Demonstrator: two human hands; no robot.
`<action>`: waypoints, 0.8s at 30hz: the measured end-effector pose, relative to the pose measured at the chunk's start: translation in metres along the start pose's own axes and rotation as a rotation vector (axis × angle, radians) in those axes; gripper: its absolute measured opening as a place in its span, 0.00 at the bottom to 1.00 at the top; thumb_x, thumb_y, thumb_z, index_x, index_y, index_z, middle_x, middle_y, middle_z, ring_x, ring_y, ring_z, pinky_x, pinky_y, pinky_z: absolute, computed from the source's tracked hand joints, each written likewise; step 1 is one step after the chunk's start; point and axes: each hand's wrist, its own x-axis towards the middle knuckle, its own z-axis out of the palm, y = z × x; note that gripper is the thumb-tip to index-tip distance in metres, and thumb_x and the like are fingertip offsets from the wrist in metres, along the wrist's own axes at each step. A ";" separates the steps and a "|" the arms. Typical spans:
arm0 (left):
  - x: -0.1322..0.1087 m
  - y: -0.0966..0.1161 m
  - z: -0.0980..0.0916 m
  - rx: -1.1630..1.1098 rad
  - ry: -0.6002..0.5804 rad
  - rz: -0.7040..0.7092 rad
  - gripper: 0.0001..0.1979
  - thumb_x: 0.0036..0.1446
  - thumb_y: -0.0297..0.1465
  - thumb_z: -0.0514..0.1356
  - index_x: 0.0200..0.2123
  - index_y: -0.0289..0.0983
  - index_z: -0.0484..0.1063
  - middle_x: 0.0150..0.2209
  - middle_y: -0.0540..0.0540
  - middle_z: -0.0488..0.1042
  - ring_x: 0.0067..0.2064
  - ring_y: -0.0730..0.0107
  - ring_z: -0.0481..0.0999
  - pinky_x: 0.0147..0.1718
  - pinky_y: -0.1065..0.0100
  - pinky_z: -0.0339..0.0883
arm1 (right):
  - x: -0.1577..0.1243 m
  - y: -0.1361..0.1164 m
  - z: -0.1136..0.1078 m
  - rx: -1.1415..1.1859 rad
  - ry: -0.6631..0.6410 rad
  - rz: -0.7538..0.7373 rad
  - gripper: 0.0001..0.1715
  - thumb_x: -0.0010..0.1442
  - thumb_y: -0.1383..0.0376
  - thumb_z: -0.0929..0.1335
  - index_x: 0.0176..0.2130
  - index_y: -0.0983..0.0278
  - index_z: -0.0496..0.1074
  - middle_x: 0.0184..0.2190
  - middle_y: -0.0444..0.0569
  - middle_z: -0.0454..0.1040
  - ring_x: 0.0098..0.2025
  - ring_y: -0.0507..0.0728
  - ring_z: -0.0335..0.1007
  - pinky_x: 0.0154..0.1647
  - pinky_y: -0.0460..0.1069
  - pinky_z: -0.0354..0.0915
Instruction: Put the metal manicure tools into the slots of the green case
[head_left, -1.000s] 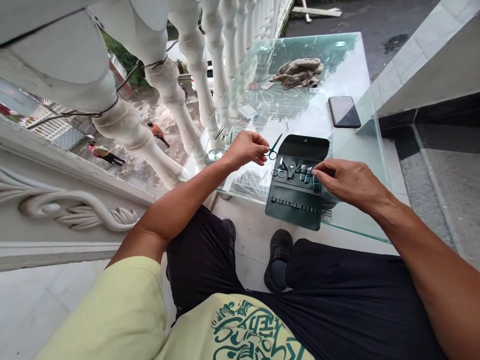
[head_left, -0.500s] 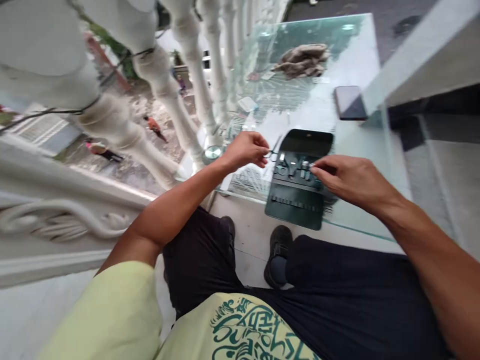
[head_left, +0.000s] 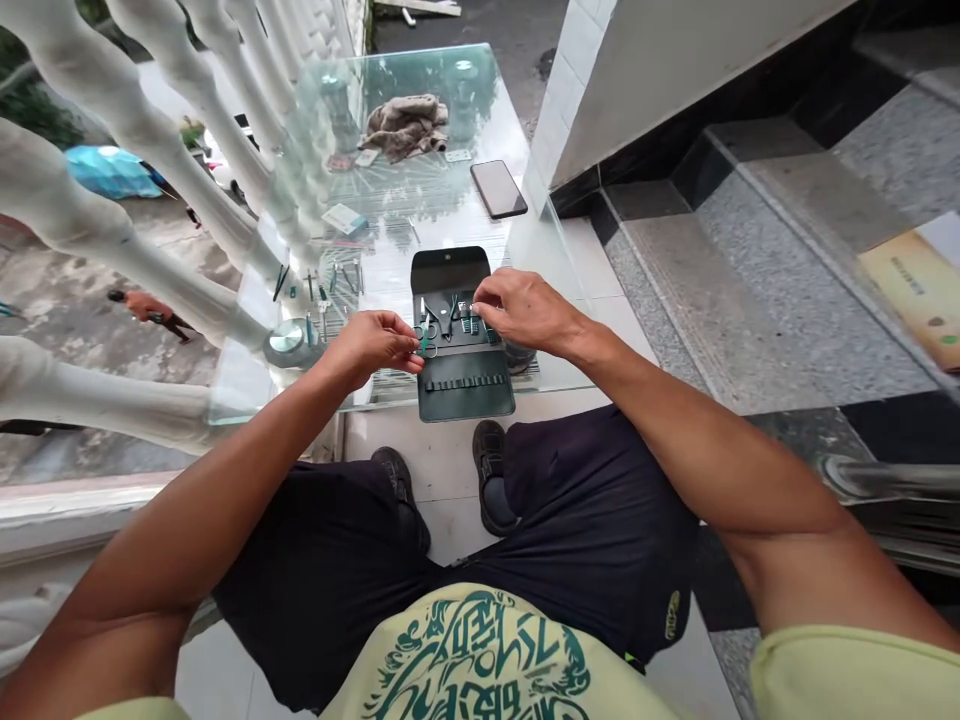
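Observation:
A dark green tool case [head_left: 465, 385] lies open on the near edge of a glass table [head_left: 390, 210], with several small metal tools in its middle row. My left hand [head_left: 375, 345] is pinched on small green-handled scissors [head_left: 424, 338] at the case's left side. My right hand [head_left: 521, 310] is curled over the right end of the tool row, fingertips touching the tools there; what it grips is hidden.
Several loose small tools [head_left: 330, 285] and a round metal tin [head_left: 287, 340] lie left of the case. A black phone [head_left: 499, 188], a crumpled cloth [head_left: 406, 125] and a white card [head_left: 343, 218] sit farther back. White balusters [head_left: 135, 130] stand left, stone steps [head_left: 750, 260] right.
The view has swung to the right. My left hand has brought the scissors down from above the case's flap to the left end of the tool row. The right hand stays on the tools.

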 end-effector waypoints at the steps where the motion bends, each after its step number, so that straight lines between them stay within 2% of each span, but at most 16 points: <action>1: 0.000 0.000 0.002 -0.009 -0.002 -0.008 0.20 0.65 0.16 0.82 0.30 0.40 0.79 0.28 0.46 0.83 0.32 0.62 0.91 0.48 0.55 0.94 | 0.000 0.000 0.000 0.002 0.001 0.001 0.11 0.81 0.66 0.72 0.43 0.59 0.84 0.48 0.55 0.85 0.51 0.65 0.80 0.60 0.61 0.74; 6: -0.005 -0.001 0.004 -0.041 -0.002 -0.043 0.22 0.60 0.16 0.85 0.31 0.40 0.78 0.28 0.47 0.84 0.33 0.61 0.91 0.48 0.56 0.94 | 0.001 0.000 0.002 0.012 -0.003 -0.007 0.11 0.81 0.68 0.72 0.44 0.59 0.85 0.49 0.56 0.86 0.53 0.66 0.80 0.61 0.61 0.74; 12: -0.009 -0.005 0.006 -0.066 0.001 -0.064 0.19 0.66 0.14 0.80 0.33 0.39 0.79 0.29 0.45 0.85 0.32 0.64 0.92 0.42 0.65 0.93 | 0.002 0.000 0.003 0.021 -0.004 -0.024 0.11 0.80 0.69 0.72 0.44 0.61 0.84 0.49 0.56 0.85 0.52 0.65 0.80 0.60 0.60 0.74; 19: 0.003 -0.005 0.006 -0.068 0.037 -0.050 0.17 0.65 0.16 0.83 0.35 0.35 0.80 0.31 0.43 0.87 0.34 0.62 0.93 0.51 0.56 0.96 | 0.005 0.004 0.008 0.016 0.015 -0.051 0.12 0.79 0.70 0.72 0.40 0.61 0.83 0.46 0.55 0.84 0.49 0.64 0.78 0.56 0.59 0.74; 24: 0.012 -0.007 0.010 -0.029 0.082 0.011 0.17 0.63 0.18 0.83 0.34 0.36 0.79 0.29 0.41 0.86 0.36 0.56 0.94 0.48 0.57 0.95 | 0.005 0.000 0.010 -0.002 -0.001 -0.044 0.12 0.80 0.70 0.73 0.41 0.61 0.83 0.47 0.55 0.85 0.49 0.64 0.79 0.58 0.59 0.74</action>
